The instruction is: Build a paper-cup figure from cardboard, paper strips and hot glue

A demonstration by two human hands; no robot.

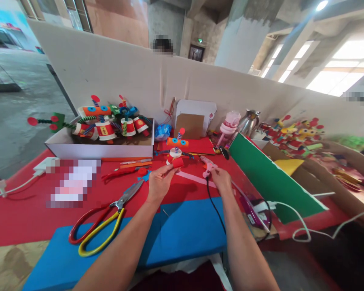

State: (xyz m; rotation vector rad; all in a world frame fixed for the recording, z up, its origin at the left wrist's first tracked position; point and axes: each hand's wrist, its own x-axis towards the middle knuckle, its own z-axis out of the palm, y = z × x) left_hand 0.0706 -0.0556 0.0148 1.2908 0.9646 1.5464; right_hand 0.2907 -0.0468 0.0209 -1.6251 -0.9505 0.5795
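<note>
Between the fingertips of my left hand [159, 184] is a small red paper roll [177, 162]. My right hand [221, 178] grips a pink hot glue gun [208, 165], its nozzle pointing up and left toward the roll; a black cord [214, 206] hangs from it. Just behind the roll stands a paper-cup figure [175, 152] with an orange head [177, 142] and coiled paper arms, its lower part partly hidden by the roll. Left of my left hand lie large scissors [118, 206] with one red and one yellow handle, blades apart.
A white box [100, 151] holds several cup figures at the back left. Blue board [182, 230] lies along the front edge. To the right stand a green panel [276, 182], a pink bottle [229, 123] and a metal jug [248, 121]. Red-handled pliers [118, 173] lie left.
</note>
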